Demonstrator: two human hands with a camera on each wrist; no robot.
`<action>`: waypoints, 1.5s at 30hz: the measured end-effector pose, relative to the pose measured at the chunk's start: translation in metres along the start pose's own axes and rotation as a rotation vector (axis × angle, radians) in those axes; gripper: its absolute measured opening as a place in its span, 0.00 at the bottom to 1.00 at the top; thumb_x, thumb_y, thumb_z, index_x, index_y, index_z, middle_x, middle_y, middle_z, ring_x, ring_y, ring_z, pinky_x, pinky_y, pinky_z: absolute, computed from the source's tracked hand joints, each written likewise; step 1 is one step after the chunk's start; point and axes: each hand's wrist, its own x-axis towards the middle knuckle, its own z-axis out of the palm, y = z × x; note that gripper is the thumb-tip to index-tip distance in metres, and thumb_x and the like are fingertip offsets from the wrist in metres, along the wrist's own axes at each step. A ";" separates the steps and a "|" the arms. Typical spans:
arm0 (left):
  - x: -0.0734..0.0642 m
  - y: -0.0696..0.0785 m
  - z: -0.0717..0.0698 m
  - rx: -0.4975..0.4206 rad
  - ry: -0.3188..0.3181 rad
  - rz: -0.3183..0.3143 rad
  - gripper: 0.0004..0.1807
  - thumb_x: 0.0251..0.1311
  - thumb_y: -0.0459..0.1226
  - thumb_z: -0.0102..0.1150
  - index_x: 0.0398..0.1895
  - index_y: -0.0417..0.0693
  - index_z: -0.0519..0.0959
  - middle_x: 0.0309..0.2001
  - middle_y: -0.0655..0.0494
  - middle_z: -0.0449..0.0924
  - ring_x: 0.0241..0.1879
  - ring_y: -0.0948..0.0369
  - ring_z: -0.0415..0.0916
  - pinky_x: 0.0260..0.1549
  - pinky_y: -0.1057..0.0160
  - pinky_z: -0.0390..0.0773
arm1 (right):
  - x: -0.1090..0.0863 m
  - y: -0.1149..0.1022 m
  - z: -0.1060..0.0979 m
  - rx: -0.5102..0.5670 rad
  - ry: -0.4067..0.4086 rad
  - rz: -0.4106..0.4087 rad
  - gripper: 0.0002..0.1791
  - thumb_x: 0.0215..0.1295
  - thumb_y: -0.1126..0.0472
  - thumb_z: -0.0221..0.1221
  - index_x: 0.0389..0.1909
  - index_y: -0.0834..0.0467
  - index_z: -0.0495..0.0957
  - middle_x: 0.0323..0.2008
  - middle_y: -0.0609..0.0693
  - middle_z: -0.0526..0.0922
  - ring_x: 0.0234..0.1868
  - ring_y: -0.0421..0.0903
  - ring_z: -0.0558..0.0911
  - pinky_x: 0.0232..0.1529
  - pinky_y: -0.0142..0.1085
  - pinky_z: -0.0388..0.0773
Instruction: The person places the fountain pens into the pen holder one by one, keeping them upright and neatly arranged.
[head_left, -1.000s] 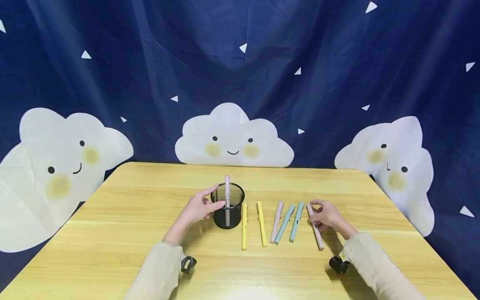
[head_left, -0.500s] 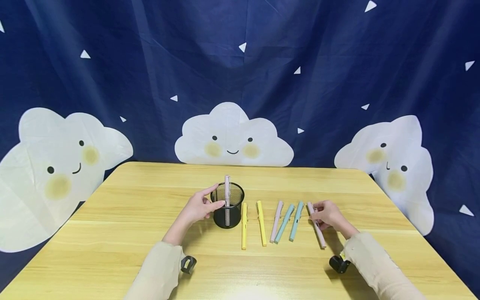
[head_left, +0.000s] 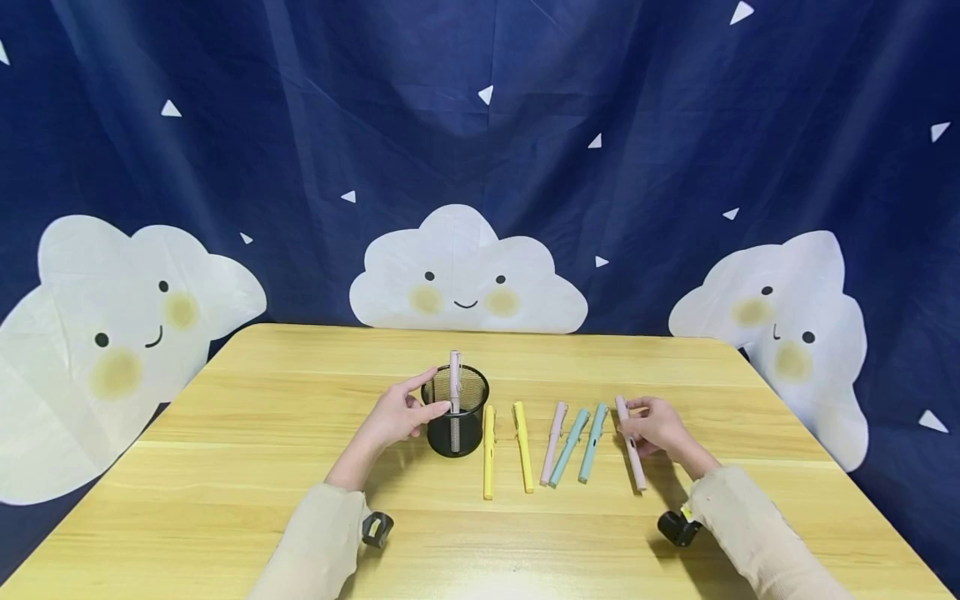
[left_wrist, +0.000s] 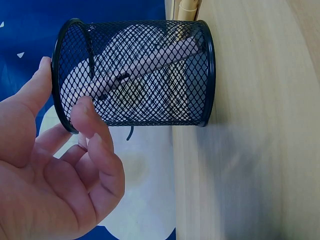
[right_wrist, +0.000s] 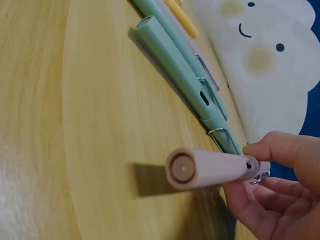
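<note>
My left hand [head_left: 397, 414] holds the black mesh pen cup [head_left: 459, 437] by its rim, thumb and a finger on opposite sides. Inside the cup leans a lilac pen [head_left: 454, 379], also seen through the mesh in the left wrist view. On the right, my right hand [head_left: 658, 428] pinches another lilac pen [right_wrist: 210, 167] near its clip. That pen's butt end points at the right wrist camera, and its shadow falls apart from it on the table. Left of this hand lie two teal pens [head_left: 592, 444], a third lilac pen [head_left: 552, 444] and two yellow pens [head_left: 522, 447].
The wooden table [head_left: 465, 533] carries everything. Behind it hangs a dark blue curtain [head_left: 480, 150] with white clouds and small triangles. A small black wrist camera [head_left: 377, 529] sits at the left cuff, another wrist camera [head_left: 678, 528] at the right one.
The lilac pen in my right hand has risen a little and shifted slightly away from me. My left hand, the cup and the other pens stay where they were.
</note>
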 end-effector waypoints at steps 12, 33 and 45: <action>0.000 -0.001 0.000 0.007 0.003 -0.011 0.38 0.50 0.39 0.64 0.65 0.49 0.59 0.10 0.57 0.60 0.09 0.60 0.63 0.10 0.69 0.61 | -0.002 -0.008 0.003 0.101 0.014 -0.001 0.30 0.54 0.70 0.58 0.57 0.73 0.58 0.33 0.59 0.75 0.15 0.41 0.74 0.19 0.41 0.77; 0.000 0.000 -0.001 -0.005 -0.002 -0.001 0.38 0.51 0.38 0.63 0.66 0.48 0.59 0.10 0.58 0.59 0.10 0.60 0.63 0.10 0.69 0.61 | 0.003 -0.010 0.015 0.245 0.021 -0.167 0.33 0.52 0.67 0.62 0.60 0.65 0.61 0.28 0.52 0.75 0.18 0.43 0.75 0.18 0.42 0.77; 0.000 0.000 0.000 0.005 -0.001 -0.006 0.38 0.51 0.39 0.63 0.66 0.48 0.59 0.11 0.57 0.60 0.10 0.60 0.63 0.11 0.69 0.62 | 0.004 -0.026 0.027 0.298 -0.021 -0.189 0.32 0.54 0.69 0.60 0.61 0.66 0.62 0.32 0.55 0.73 0.18 0.42 0.75 0.17 0.38 0.76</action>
